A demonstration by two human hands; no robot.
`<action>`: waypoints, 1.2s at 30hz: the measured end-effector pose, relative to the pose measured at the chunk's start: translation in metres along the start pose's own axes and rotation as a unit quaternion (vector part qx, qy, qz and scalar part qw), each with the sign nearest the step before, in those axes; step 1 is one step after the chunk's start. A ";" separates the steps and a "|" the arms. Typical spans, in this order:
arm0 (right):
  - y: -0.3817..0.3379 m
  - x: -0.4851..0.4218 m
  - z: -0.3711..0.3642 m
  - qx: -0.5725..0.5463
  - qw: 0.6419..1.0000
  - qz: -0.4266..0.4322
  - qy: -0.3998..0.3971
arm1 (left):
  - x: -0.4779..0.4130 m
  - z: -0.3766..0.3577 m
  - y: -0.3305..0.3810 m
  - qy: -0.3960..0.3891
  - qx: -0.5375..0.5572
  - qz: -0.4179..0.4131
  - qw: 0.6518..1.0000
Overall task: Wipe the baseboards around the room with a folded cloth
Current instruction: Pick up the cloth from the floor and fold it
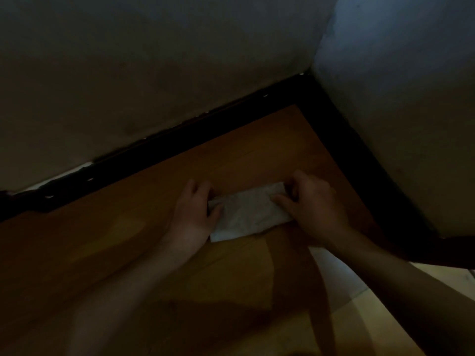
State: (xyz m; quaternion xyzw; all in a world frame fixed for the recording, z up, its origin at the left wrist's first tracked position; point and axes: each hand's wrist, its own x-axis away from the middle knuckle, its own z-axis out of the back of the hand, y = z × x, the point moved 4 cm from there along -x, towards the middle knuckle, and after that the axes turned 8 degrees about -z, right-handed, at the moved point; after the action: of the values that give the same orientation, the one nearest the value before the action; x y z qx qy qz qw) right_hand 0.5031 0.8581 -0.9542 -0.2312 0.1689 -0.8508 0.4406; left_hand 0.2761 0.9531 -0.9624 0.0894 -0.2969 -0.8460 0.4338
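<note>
A white folded cloth (248, 213) lies flat on the brown wooden floor (123, 235) in a dim corner. My left hand (194, 213) grips its left end, fingers curled over the edge. My right hand (312, 209) pinches its right end, thumb and fingers bent on the fabric. A black baseboard (180, 136) runs along the foot of the left wall, and a second black baseboard (359, 160) runs along the right wall. The two meet in the corner beyond the cloth. Both hands are a short way from either baseboard.
Pale walls (154, 60) rise above both baseboards, with chipped paint along the left one. Lighter tiled floor (359, 291) shows at the lower right, under my right forearm. A dark edge crosses at the far right.
</note>
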 end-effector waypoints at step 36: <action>0.008 0.071 -0.038 0.135 0.927 0.350 0.002 | 0.030 -0.027 0.009 -0.133 -0.137 -0.371 0.909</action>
State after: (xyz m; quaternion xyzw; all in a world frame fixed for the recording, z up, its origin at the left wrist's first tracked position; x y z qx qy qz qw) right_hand 0.4519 0.7980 -0.9728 -0.0938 0.1232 -0.6576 0.7373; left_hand 0.2746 0.9137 -0.9754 0.0195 -0.1782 -0.9824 0.0532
